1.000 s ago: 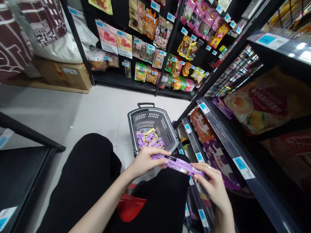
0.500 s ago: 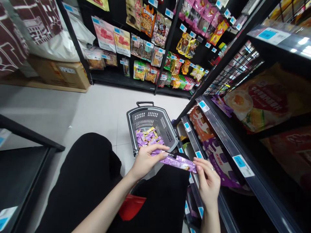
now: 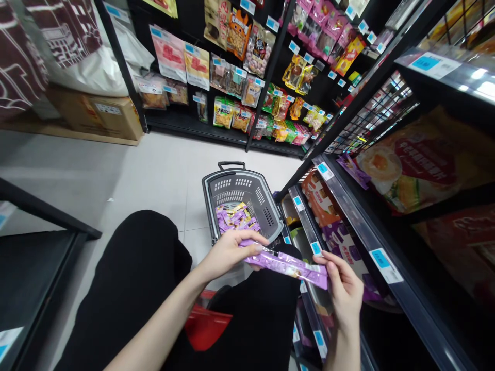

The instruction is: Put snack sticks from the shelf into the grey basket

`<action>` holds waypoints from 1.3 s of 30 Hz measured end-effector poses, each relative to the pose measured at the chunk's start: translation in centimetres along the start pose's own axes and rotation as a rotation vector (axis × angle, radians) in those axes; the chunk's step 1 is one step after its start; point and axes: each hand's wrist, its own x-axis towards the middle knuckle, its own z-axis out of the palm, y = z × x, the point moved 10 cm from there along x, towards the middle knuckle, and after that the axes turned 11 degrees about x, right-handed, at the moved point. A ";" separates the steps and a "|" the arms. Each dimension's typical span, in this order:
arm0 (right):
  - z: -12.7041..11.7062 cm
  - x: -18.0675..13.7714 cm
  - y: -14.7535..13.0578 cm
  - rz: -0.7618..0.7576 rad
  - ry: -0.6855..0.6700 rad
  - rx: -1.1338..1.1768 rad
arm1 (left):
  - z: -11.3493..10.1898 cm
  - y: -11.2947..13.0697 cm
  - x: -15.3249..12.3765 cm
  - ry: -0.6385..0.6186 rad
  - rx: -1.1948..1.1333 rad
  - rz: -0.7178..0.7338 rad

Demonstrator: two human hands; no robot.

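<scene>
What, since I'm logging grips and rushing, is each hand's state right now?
Left hand: closed, holding the purple packets by one end.
Right hand: partly curled at their other end; whether it grips them cannot be told.

Head-worn view, forward and down

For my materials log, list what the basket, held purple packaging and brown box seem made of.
Basket: probably hard plastic, dull grey, judging by its slotted, moulded-looking walls.
Purple packaging: likely thin film, glossy, from its bright highlights; plastic or foil-lined, I can't tell.
Brown box: apparently cardboard, matte, from its dull tan faces and straight edges.
</scene>
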 end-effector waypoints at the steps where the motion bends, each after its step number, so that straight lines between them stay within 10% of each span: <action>1: -0.5 0.0 0.4 0.031 -0.002 0.060 | -0.3 -0.3 0.0 -0.010 -0.055 -0.037; 10: 4.1 -2.0 2.2 0.322 -0.267 0.392 | -2.1 0.3 0.0 0.061 0.012 -0.033; 21: 2.6 -3.3 4.6 0.215 -0.017 0.292 | -0.9 -1.6 0.3 -0.104 -0.095 -0.055; 30: 9.6 -6.5 2.6 0.438 -0.501 0.054 | 0.5 0.3 0.5 -0.019 0.377 0.117; 39: 9.3 -6.0 4.0 0.434 -0.152 0.167 | 0.8 -1.8 1.1 0.141 -0.058 -0.018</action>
